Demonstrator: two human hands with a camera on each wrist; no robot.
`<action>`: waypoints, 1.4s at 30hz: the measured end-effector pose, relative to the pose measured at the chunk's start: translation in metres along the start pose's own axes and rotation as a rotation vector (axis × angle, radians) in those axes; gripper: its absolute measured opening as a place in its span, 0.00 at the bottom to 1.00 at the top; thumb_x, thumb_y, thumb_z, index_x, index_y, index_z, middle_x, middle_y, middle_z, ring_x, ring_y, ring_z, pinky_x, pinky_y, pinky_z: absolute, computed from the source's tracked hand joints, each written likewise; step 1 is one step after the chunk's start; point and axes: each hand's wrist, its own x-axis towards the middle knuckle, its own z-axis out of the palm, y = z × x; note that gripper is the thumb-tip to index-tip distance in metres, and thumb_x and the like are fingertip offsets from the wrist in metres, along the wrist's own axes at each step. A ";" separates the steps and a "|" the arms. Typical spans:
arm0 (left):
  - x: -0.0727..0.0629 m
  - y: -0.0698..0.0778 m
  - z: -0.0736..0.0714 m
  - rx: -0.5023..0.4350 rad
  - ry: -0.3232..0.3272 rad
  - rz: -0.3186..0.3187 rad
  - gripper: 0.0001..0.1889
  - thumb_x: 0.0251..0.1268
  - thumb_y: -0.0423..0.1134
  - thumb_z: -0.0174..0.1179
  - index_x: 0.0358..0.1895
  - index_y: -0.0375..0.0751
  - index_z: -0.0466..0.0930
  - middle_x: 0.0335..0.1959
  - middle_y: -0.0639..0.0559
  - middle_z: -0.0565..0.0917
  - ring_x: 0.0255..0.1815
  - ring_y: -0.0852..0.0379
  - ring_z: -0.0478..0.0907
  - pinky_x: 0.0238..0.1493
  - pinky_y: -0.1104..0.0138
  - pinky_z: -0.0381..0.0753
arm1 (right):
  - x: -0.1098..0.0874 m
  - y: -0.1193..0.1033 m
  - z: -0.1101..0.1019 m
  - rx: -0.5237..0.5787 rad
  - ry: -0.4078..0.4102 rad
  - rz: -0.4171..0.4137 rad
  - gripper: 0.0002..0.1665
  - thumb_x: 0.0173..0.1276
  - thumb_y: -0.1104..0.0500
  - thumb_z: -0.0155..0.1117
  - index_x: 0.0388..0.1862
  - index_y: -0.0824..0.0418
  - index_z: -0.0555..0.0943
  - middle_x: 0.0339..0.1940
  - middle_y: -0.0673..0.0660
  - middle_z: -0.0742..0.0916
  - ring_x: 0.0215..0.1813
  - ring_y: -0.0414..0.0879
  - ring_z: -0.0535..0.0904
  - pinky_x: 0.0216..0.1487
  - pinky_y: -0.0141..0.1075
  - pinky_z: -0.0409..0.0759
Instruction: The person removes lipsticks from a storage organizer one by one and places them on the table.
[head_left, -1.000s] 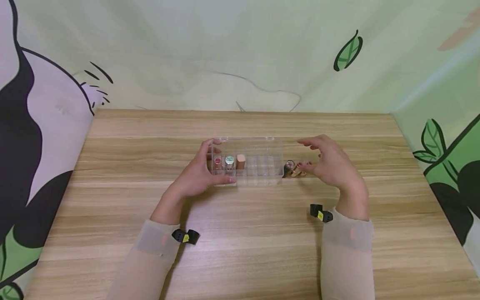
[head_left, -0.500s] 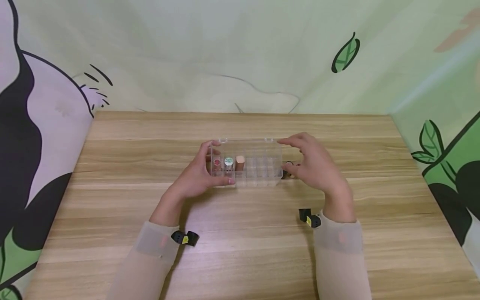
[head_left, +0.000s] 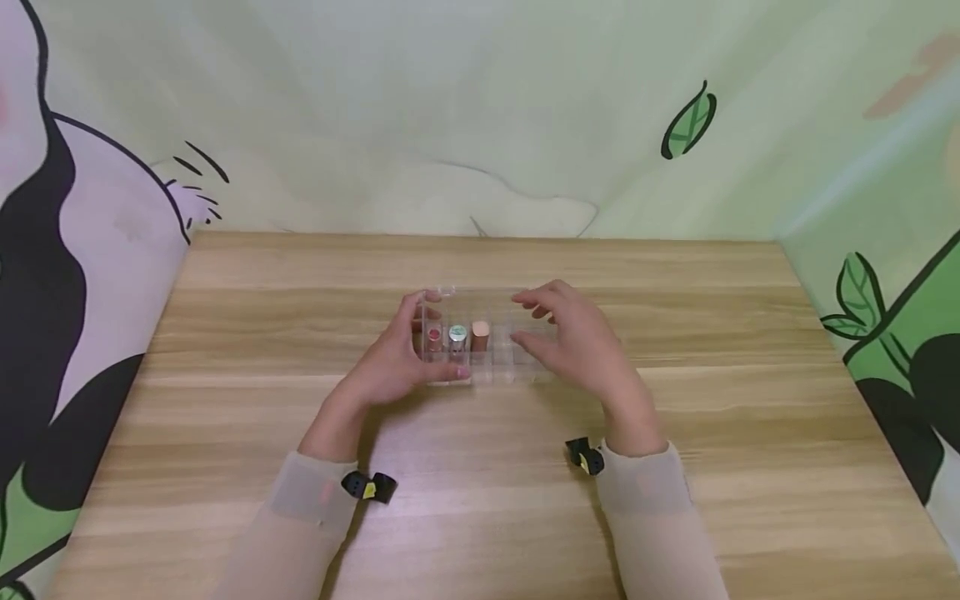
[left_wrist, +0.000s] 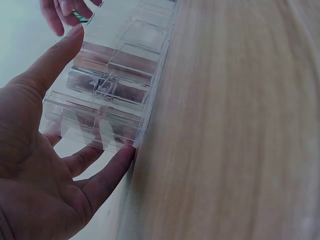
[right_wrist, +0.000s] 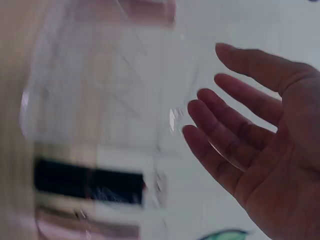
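A clear plastic organizer box (head_left: 491, 302) with compartments stands on the table. My left hand (head_left: 390, 350) grips its left end, the thumb on the near side and the fingers round the far side. Three lipstick tubes stand in the left compartments: one with a red top (head_left: 434, 336), a silver one with a pale green top (head_left: 457, 336), and a brown one (head_left: 480, 335). My right hand (head_left: 581, 346) hovers over the box's right part, fingers loosely extended and holding nothing. In the right wrist view, a black tube (right_wrist: 90, 181) and a pinkish tube (right_wrist: 90, 229) stand beside the box.
The wooden table (head_left: 480, 517) extends around the box on all sides. A printed cloth backdrop (head_left: 360, 125) with a leaf and panda pattern rises behind the table and at both sides. In the head view, the right hand hides the tubes beside the box.
My right hand has moved left from beside the box to above its right compartments, with nothing in it. My left hand has kept its grip on the left end.
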 end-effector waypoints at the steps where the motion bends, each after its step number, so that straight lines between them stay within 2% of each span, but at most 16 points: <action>1: 0.001 0.000 0.001 -0.001 -0.003 0.003 0.57 0.43 0.59 0.83 0.74 0.72 0.51 0.72 0.51 0.68 0.67 0.43 0.72 0.68 0.41 0.71 | 0.001 -0.002 0.004 -0.014 -0.001 0.003 0.27 0.69 0.57 0.74 0.65 0.60 0.81 0.57 0.60 0.85 0.55 0.54 0.84 0.57 0.50 0.83; 7: 0.004 0.000 0.003 0.001 -0.009 0.017 0.57 0.43 0.59 0.83 0.74 0.73 0.51 0.72 0.51 0.69 0.67 0.43 0.72 0.66 0.42 0.73 | 0.008 -0.008 0.030 -0.070 0.003 -0.011 0.26 0.70 0.56 0.73 0.66 0.59 0.81 0.60 0.59 0.85 0.55 0.54 0.85 0.53 0.48 0.84; 13: 0.001 0.000 0.003 0.003 -0.002 -0.001 0.58 0.43 0.60 0.83 0.75 0.73 0.50 0.72 0.51 0.69 0.66 0.43 0.74 0.67 0.42 0.72 | 0.013 -0.014 0.050 -0.142 -0.008 -0.052 0.28 0.69 0.55 0.74 0.67 0.57 0.80 0.63 0.58 0.84 0.60 0.54 0.83 0.61 0.49 0.83; 17: -0.001 -0.001 0.004 0.006 0.000 -0.005 0.59 0.42 0.60 0.83 0.76 0.73 0.50 0.72 0.51 0.68 0.65 0.43 0.74 0.66 0.43 0.73 | 0.012 -0.017 0.057 -0.160 -0.032 -0.035 0.26 0.69 0.57 0.73 0.66 0.57 0.81 0.63 0.56 0.84 0.62 0.53 0.82 0.65 0.48 0.81; 21: -0.001 -0.003 0.005 0.009 -0.006 -0.004 0.59 0.42 0.61 0.83 0.76 0.72 0.49 0.72 0.50 0.68 0.64 0.43 0.75 0.65 0.44 0.74 | 0.010 -0.018 0.059 -0.163 -0.046 0.004 0.25 0.70 0.58 0.72 0.65 0.56 0.82 0.61 0.54 0.84 0.61 0.51 0.82 0.65 0.47 0.81; 31: -0.001 -0.004 0.004 0.006 0.003 0.006 0.58 0.44 0.59 0.83 0.75 0.71 0.50 0.72 0.49 0.69 0.64 0.43 0.75 0.64 0.46 0.74 | 0.011 -0.019 0.061 -0.168 -0.001 0.050 0.19 0.72 0.57 0.70 0.61 0.53 0.84 0.57 0.52 0.86 0.56 0.50 0.84 0.59 0.47 0.83; 42: 0.000 -0.002 0.004 0.003 -0.002 0.011 0.57 0.44 0.59 0.83 0.75 0.72 0.50 0.72 0.50 0.69 0.64 0.43 0.74 0.64 0.45 0.74 | 0.010 -0.017 0.055 -0.124 0.040 0.027 0.19 0.72 0.59 0.71 0.60 0.55 0.85 0.51 0.52 0.87 0.49 0.48 0.84 0.49 0.43 0.83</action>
